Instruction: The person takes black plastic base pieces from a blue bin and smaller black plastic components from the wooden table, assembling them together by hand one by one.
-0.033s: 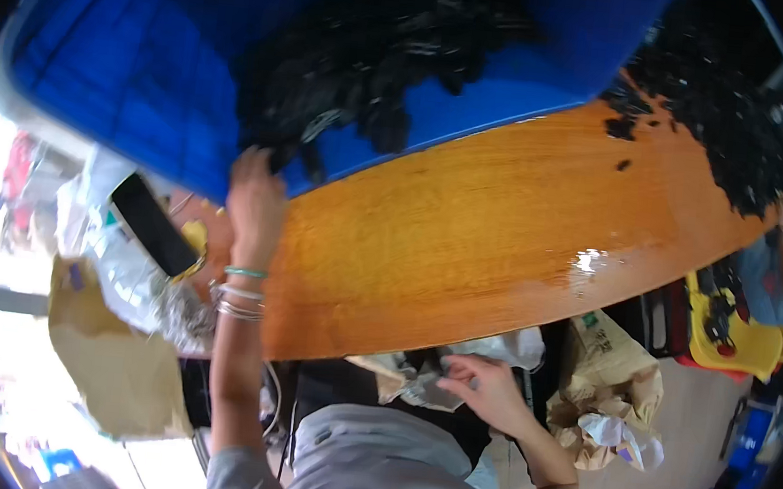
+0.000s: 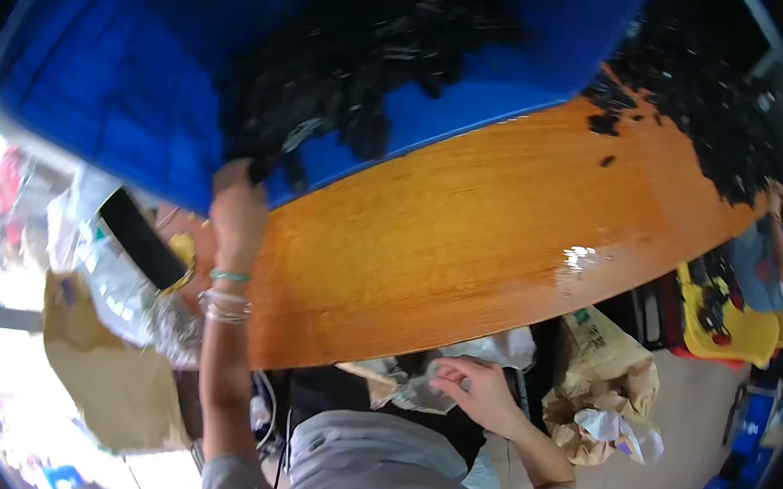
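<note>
My left hand (image 2: 240, 206) reaches to the front lip of a large blue bin (image 2: 106, 76). Its fingers are closed, with a small black piece (image 2: 261, 170) at their tips. Inside the bin lies a heap of similar dark pieces (image 2: 362, 63); blur hides their exact kind. My right hand (image 2: 481, 393) hovers in front of my waist, near the table's front edge, its thumb and fingers curled together. Whatever sits between those fingertips, if anything, is too small to name. Bracelets circle my left wrist.
A shiny orange-brown wooden table (image 2: 430, 239) spreads before me, with another black heap (image 2: 706, 105) at its far right. Beside that heap is another person's hand (image 2: 777, 199). A dark phone-like slab (image 2: 142, 237), a paper bag (image 2: 601, 368) and a yellow tray (image 2: 732, 329) surround the table.
The whole view has shifted slightly. My left hand has drawn back a little toward me at the bin's lip, and my right fingers have curled closer together.
</note>
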Demonstrator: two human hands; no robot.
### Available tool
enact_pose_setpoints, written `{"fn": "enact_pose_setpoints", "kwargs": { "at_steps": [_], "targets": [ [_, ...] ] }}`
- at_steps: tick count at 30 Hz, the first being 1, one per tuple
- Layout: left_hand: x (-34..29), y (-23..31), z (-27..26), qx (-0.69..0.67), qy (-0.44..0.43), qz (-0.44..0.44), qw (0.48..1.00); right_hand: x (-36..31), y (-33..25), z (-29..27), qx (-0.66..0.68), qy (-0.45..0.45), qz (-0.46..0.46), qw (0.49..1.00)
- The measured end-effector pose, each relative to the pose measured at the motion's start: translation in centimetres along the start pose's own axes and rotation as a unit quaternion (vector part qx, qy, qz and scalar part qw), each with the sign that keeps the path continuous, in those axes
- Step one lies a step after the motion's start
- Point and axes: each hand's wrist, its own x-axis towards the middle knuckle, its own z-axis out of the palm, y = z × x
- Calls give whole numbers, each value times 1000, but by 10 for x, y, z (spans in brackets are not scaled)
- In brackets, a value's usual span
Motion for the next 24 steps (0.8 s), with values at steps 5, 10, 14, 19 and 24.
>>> {"fn": "enact_pose_setpoints", "kwargs": {
  "at_steps": [5,10,14,19,24],
  "targets": [
    [-1,-8,-9,53,3,74,996,33,-12,-66,-28,187,-39,981],
    [-14,0,-10,-24,10,58,998,132,11,-203,-327,431,-157,826],
    [-27,29,-23,-151,77,-1,985,170,42,-268,-517,410,-165,733],
    [-47,60,-43,-439,-51,-145,885,163,34,-258,-527,364,-145,754],
    [-62,109,-36,-641,-221,-173,714,121,-2,-202,-404,360,-276,794]
  ]
}}
